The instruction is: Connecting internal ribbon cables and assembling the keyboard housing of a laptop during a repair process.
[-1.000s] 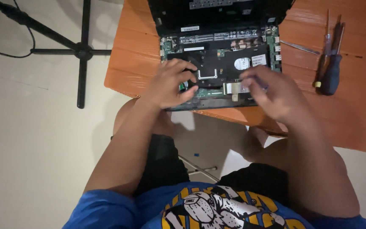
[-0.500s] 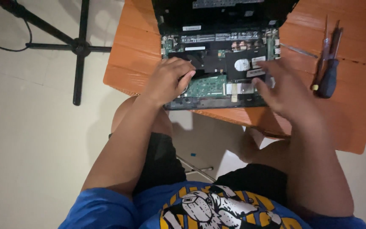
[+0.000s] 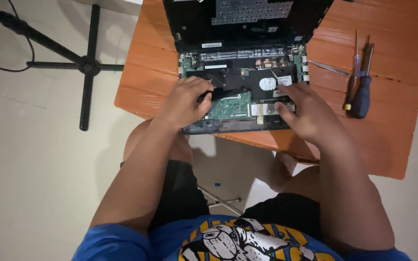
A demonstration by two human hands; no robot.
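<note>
A: Hands first, quick. Left hand (image 3: 186,102)?

B: Knuckles up, forearm coming in from lower left, resting on the left part of the opened laptop (image 3: 240,99). Fingers curled around a dark tool (image 3: 208,94), black handle poking out toward the green circuit board (image 3: 228,107). So closed on that tool.

A: Right hand (image 3: 306,113)?

B: Palm down over the right edge of the laptop base, forearm from lower right. Fingers spread a bit, tips touching the board area near the round silver sticker (image 3: 267,83). Whether it pinches anything, can't tell, fingertips cover it.

A: Where's the laptop?

B: On the orange wooden table (image 3: 146,72), near edge, just above the person's knees. Bottom cover off, insides up.

A: Anything cut off?

B: Top of the laptop runs out of frame. Tool tip hidden under the left fingers. Small parts too tiny to name.

A: Other stuff?

B: Screwdrivers (image 3: 361,92) on the table right of the laptop, well apart from the right hand. Black stand (image 3: 88,65) on the floor, left.
</note>
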